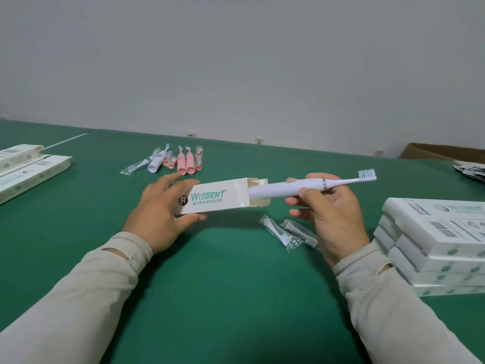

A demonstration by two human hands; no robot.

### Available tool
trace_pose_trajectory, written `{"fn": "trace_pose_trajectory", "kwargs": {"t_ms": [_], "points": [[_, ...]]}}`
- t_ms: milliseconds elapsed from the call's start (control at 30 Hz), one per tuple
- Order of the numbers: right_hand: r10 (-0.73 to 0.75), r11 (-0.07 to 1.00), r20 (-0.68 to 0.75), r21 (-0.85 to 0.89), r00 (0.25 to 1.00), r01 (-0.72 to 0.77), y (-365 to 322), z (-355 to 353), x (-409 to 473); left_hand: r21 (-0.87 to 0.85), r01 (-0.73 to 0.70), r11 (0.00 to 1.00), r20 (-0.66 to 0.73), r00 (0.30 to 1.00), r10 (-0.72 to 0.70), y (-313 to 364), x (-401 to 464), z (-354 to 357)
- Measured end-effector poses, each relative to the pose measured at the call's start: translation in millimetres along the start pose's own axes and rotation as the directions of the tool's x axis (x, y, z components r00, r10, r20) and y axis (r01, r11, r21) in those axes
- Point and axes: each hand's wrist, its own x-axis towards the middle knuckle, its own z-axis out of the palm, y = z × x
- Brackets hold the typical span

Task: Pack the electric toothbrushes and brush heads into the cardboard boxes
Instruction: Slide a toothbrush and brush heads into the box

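My left hand (162, 208) grips a white cardboard box (215, 197) with green lettering, lying sideways with its right end open. My right hand (328, 214) holds a white electric toothbrush (288, 186) by its handle, bristles pointing right. The handle's base sits at the box's open mouth. Two wrapped white brush heads (288, 232) lie on the green table below the box's open end.
Pink and white toothbrushes and wrapped heads (175, 161) lie further back. Flat white boxes (29, 169) sit at the left. A stack of closed white boxes (441, 245) stands at the right. A brown carton (430, 151) is at the far right.
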Motion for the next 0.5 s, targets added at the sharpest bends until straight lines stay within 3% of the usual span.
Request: {"fn": "trace_pose_trajectory", "kwargs": {"t_ms": [333, 433, 500], "points": [[0.241, 0.968, 0.206, 0.024, 0.948, -0.251, 4.6, -8.6, 2.2, 0.003, -0.074, 0.997, 0.039, 0.997, 0.074, -2.2, 1.3, -0.2], [0.331, 0.938, 0.299, -0.205, 0.895, -0.279, 12.7, -3.9, -2.4, -0.004, -0.102, 0.995, 0.045, 0.994, 0.102, 0.0, 1.0, 1.8], [0.361, 0.905, 0.244, -0.324, 0.9, -0.276, 18.6, -0.2, -2.8, 0.018, -0.086, 0.996, 0.022, 0.996, 0.085, -0.2, 1.2, 2.2]]}}
